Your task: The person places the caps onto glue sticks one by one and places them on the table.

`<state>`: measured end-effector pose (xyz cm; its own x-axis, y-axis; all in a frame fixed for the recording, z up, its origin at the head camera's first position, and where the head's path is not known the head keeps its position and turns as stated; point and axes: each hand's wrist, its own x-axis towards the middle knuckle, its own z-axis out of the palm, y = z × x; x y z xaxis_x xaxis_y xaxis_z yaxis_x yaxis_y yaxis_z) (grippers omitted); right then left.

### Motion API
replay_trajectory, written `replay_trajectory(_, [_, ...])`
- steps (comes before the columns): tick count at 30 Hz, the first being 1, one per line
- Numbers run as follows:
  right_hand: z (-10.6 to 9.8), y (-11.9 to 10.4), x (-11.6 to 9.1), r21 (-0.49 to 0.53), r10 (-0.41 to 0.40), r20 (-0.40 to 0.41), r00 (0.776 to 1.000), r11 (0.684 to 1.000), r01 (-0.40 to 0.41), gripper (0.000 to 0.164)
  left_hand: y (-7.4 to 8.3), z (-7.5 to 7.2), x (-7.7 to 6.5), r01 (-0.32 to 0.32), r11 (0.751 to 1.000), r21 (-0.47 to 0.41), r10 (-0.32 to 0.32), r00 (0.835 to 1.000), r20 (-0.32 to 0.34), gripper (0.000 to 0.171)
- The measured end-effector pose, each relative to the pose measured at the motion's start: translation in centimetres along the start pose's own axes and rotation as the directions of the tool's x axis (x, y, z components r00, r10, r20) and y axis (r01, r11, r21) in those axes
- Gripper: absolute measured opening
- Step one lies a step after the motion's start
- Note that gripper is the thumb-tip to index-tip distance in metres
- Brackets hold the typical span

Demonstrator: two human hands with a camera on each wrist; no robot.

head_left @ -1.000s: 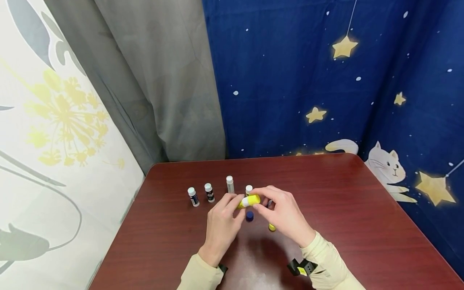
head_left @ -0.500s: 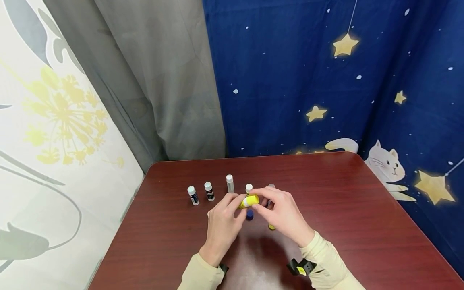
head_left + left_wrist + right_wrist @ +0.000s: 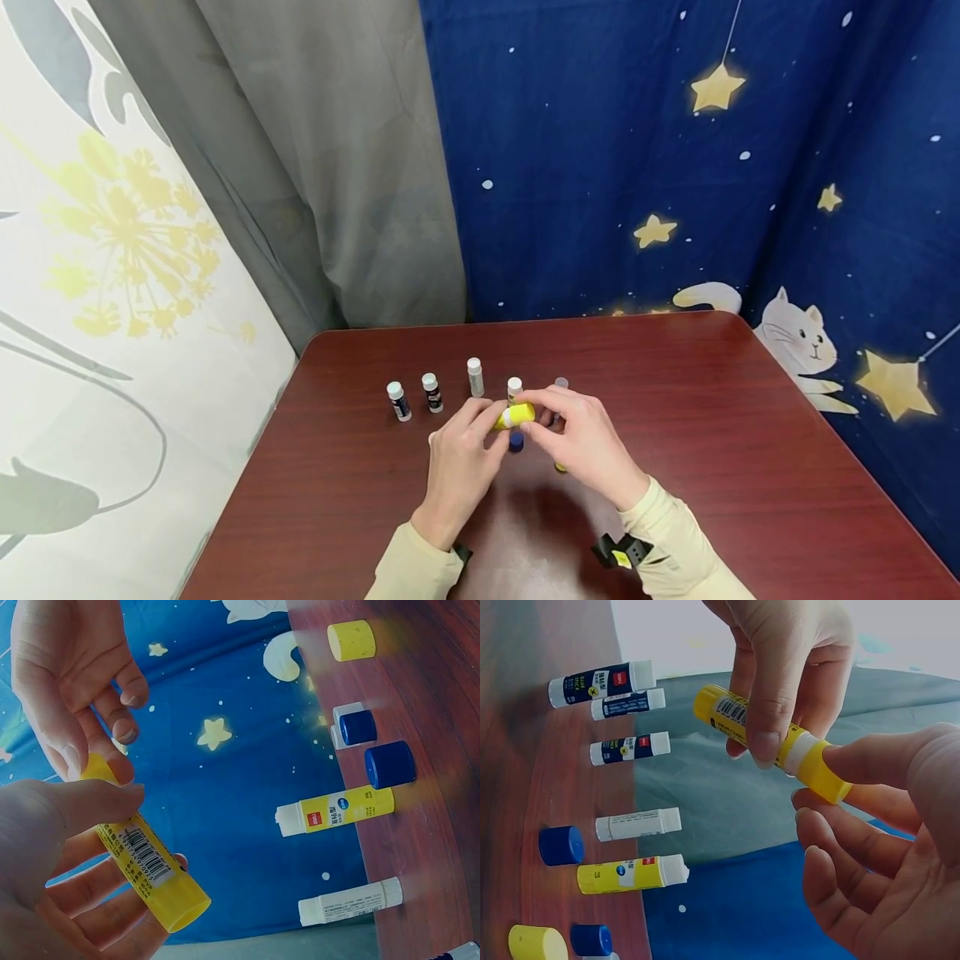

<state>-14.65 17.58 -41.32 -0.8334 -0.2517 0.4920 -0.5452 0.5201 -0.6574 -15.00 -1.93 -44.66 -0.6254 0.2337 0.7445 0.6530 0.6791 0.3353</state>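
A yellow glue stick [image 3: 150,870] is held up over the table, tilted. My left hand [image 3: 463,458] grips its body, thumb on the side by the barcode. My right hand [image 3: 588,437] pinches the yellow cap [image 3: 826,778] at its other end between thumb and fingers. A white band [image 3: 801,751] shows between body and cap in the right wrist view. Beyond the hands, an uncapped yellow glue stick [image 3: 349,810] with a white tip stands on the table. A white glue stick [image 3: 476,379] stands to its left.
Dark-blue glue sticks [image 3: 600,684] with white tops stand on the left of the red-brown table [image 3: 720,400]. A large blue cap [image 3: 390,763], a smaller blue cap [image 3: 358,727] and a loose yellow cap [image 3: 352,640] sit nearer the hands. Curtains [image 3: 585,167] hang behind the table.
Both hands stay almost in place on the glue stick. The cap end has shifted slightly left, toward the body, and the white band looks a little narrower. The head view has tilted slightly.
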Motion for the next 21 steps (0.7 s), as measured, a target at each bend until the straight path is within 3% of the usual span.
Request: replay_trajectory(21, [0.02, 0.48, -0.09, -0.011, -0.005, -0.009, 1.0, 1.0, 0.005, 0.026, 0.39, 0.46, 0.2, -0.007, 1.0, -0.008, 0.007, 1.0, -0.015, 0.037])
